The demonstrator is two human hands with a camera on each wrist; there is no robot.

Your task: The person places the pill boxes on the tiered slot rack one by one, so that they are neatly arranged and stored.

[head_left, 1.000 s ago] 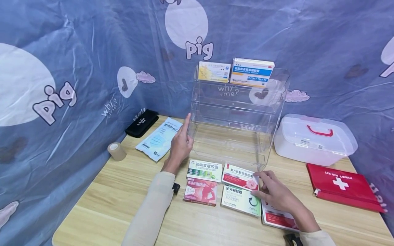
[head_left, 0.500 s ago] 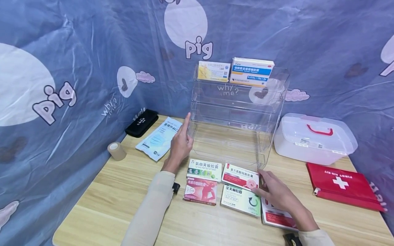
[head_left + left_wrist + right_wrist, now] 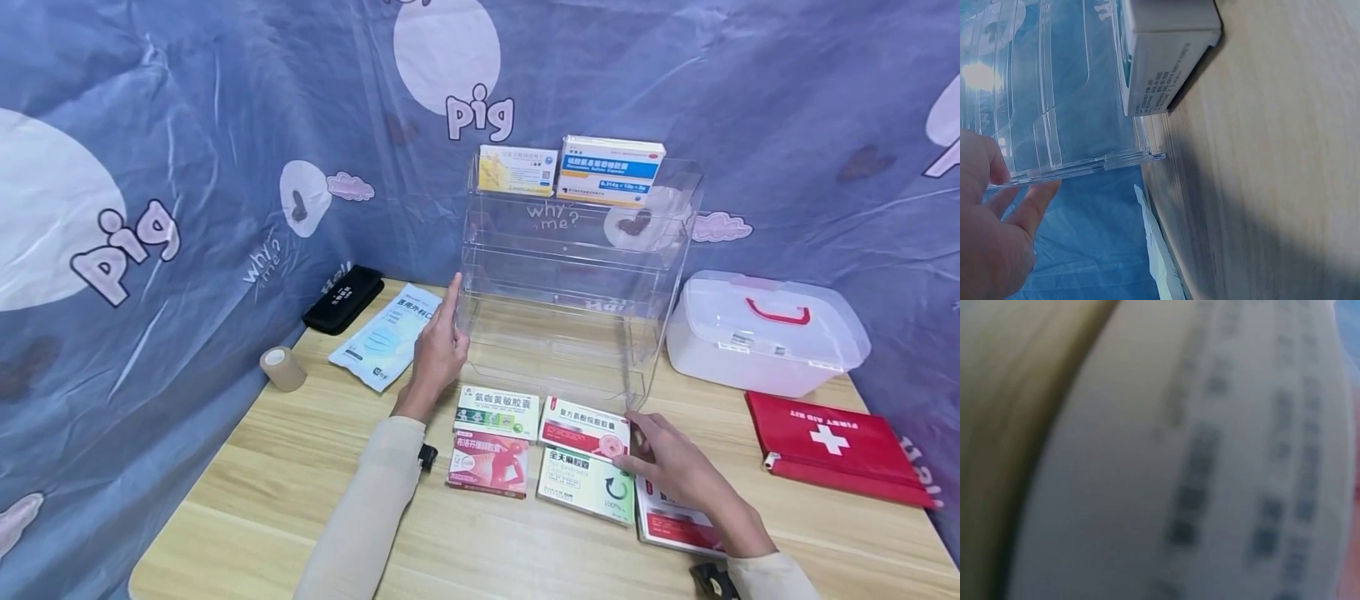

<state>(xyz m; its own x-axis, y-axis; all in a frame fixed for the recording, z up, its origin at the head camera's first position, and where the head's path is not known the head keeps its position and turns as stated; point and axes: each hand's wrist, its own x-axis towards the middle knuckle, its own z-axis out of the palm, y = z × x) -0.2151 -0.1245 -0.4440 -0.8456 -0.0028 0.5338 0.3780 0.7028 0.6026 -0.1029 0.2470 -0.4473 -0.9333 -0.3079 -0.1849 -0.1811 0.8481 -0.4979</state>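
Observation:
My left hand (image 3: 441, 354) holds the left side panel of a clear acrylic display rack (image 3: 558, 308); in the left wrist view its thumb and fingers (image 3: 1038, 203) lie on opposite faces of the panel. My right hand (image 3: 678, 462) grips the right end of a white-and-red medicine box (image 3: 577, 427), thumb at the near edge and fingers at the far corner. Just below lies a white-and-green medicine box (image 3: 581, 492). Another red-and-white medicine box (image 3: 675, 525) is partly hidden under the right hand. A blurred white printed box side (image 3: 1147, 462) fills the right wrist view.
Left of these lie a green-and-white box (image 3: 497, 410) and a pink box (image 3: 489, 464). Two boxes (image 3: 517, 171) stand on the rack's top tier. Around are a mask packet (image 3: 384, 337), black case (image 3: 345, 300), tape roll (image 3: 282, 369), lidded tub (image 3: 765, 342) and red pouch (image 3: 840, 450).
My right thumb has moved up from the white-and-green box to the white-and-red box's near edge, and the fingers have slid to its right end. The left hand stays at the rack.

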